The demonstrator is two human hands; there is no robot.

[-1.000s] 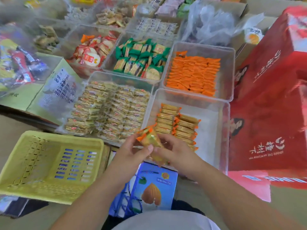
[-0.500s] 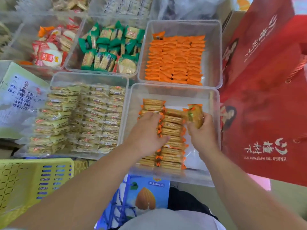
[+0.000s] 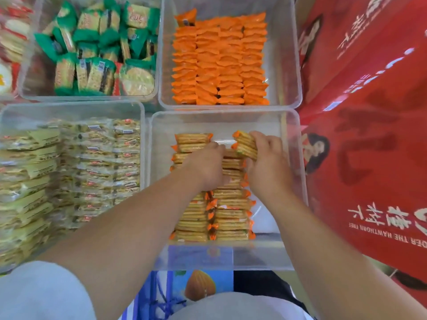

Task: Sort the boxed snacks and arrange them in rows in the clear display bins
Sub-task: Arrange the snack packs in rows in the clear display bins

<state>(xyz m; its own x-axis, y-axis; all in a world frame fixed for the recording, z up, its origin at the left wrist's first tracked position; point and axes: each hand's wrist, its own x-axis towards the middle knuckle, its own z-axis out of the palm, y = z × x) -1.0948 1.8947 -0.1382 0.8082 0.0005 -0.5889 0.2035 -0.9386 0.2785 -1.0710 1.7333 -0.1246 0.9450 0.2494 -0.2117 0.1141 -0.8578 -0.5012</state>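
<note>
A clear bin [image 3: 293,158] in front of me holds two rows of cracker packs [image 3: 231,218] with orange ends. My right hand [image 3: 268,165] grips a small stack of these cracker packs [image 3: 245,145] above the far end of the right row. My left hand [image 3: 208,165] rests palm down on top of the rows, fingers spread over the packs. The right third of the bin floor is bare.
An orange-wrapped snack bin [image 3: 284,65] sits behind, a green-wrapped snack bin [image 3: 27,84] at back left, a pale yellow pack bin [image 3: 138,112] to the left. A large red gift box [image 3: 369,135] stands close on the right. A blue almond box [image 3: 198,287] lies below the bin.
Both hands went from near my body into the bin. My right hand carried the packs to the far end of the right row; my left hand settled on the rows. The view moved closer.
</note>
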